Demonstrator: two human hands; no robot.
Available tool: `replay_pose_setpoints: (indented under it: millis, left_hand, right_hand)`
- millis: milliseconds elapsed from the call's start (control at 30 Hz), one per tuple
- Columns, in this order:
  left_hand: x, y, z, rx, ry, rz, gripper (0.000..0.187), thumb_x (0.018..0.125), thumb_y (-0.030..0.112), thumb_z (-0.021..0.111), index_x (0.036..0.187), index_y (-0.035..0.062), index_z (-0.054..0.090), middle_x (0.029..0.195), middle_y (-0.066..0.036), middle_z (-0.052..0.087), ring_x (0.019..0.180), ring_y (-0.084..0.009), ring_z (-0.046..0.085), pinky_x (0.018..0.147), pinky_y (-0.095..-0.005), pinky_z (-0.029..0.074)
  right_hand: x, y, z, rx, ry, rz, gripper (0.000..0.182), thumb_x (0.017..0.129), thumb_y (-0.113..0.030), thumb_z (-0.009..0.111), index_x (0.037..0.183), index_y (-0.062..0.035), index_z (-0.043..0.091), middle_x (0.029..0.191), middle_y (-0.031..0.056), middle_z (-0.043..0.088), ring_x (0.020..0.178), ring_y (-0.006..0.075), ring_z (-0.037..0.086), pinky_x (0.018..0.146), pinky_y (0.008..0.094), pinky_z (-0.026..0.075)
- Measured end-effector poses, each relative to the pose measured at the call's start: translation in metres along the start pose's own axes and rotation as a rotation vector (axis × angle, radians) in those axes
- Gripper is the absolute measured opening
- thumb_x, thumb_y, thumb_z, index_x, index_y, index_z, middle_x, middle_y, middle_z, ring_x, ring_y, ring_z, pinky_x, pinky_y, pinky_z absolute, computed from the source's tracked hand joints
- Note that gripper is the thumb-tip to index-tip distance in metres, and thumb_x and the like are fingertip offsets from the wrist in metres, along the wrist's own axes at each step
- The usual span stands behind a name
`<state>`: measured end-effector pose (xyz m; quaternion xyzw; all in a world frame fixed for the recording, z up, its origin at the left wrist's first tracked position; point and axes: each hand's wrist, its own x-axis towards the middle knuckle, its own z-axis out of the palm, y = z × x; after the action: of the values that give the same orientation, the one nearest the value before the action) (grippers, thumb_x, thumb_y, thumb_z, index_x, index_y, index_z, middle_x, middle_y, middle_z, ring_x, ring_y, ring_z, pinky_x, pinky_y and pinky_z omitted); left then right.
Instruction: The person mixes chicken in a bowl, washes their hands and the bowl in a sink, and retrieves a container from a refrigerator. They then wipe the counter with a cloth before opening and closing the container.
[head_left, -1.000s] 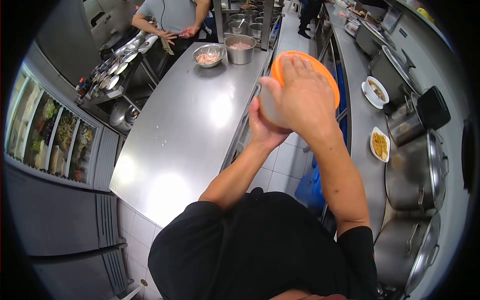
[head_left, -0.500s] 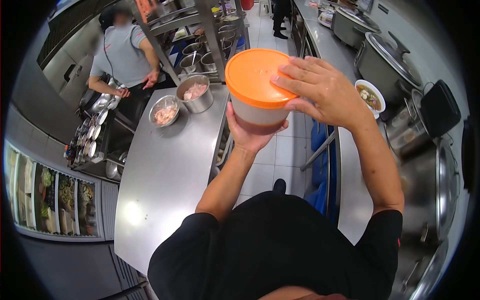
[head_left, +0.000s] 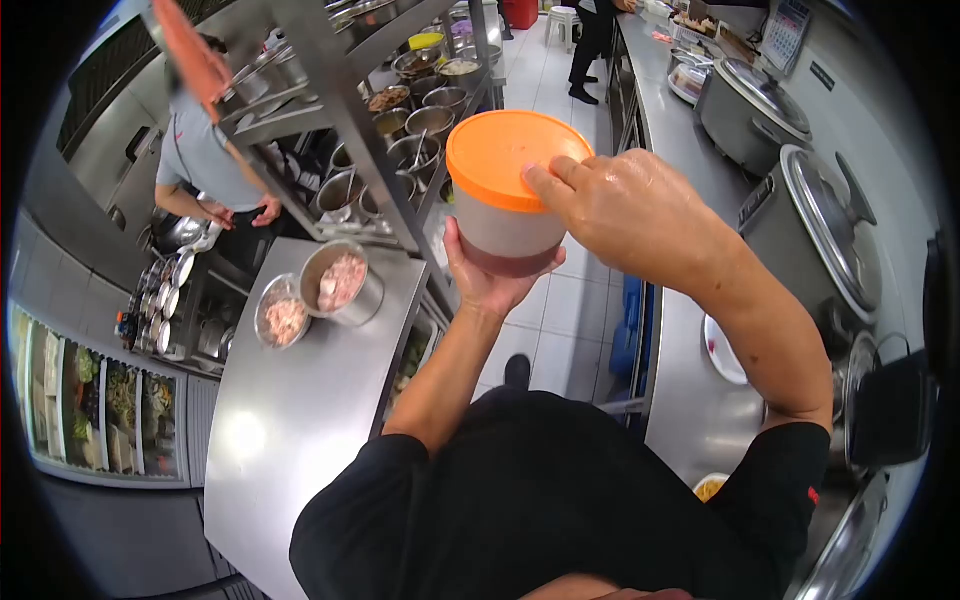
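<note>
A translucent tub (head_left: 507, 228) with an orange lid (head_left: 515, 160) is held up in front of me, with reddish-brown contents in its lower part. My left hand (head_left: 497, 285) cups the tub from below, fingers wrapped round its base. At the lid's right edge, my right hand (head_left: 630, 215) has its fingers curled, with thumb and fingertips on the lid. On the steel table to the left stand a metal pot (head_left: 368, 300) of pale pink meat and a smaller bowl (head_left: 284, 312) of similar pieces.
Steel shelving (head_left: 370, 150) with many metal pots stands ahead left. A co-worker (head_left: 200, 160) is behind it; another person (head_left: 592, 50) stands far ahead. The right counter (head_left: 665, 420) holds a large cooker (head_left: 810, 220) and a white plate (head_left: 722, 350). A chiller is at left.
The view has moved forward along the aisle; the shelving is closer. My right hand has gone from lying spread on the lid to curled fingers at its edge.
</note>
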<state>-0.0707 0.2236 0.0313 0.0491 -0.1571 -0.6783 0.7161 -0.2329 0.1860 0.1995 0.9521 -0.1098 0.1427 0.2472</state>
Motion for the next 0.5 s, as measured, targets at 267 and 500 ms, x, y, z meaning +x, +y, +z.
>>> replay_pose_setpoints:
  millis: [267,500]
  left_hand:
    - [0.172,0.012,-0.046,-0.055,-0.082,-0.071,0.086,0.078,0.076,0.05,0.145,0.0242,0.035,0.146,-0.01,0.038,0.129,-0.0359,0.042,0.09,-0.061,0.044]
    - [0.314,0.023,-0.054,-0.055,-0.067,-0.09,0.085,0.077,0.076,0.052,0.143,0.0237,0.037,0.144,-0.01,0.042,0.125,-0.0361,0.047,0.087,-0.0619,0.046]
  right_hand:
    - [0.055,0.13,0.099,-0.002,-0.039,0.115,0.026,0.072,-0.009,0.068,0.095,-0.0016,0.058,0.079,0.0127,0.066,0.076,0.0262,0.069,0.061,0.0354,0.056]
    - [0.089,0.242,0.161,0.244,0.054,0.364,0.042,0.087,-0.039,0.061,0.103,-0.0007,0.059,0.1,0.0176,0.066,0.094,0.0339,0.066,0.077,0.0428,0.053]
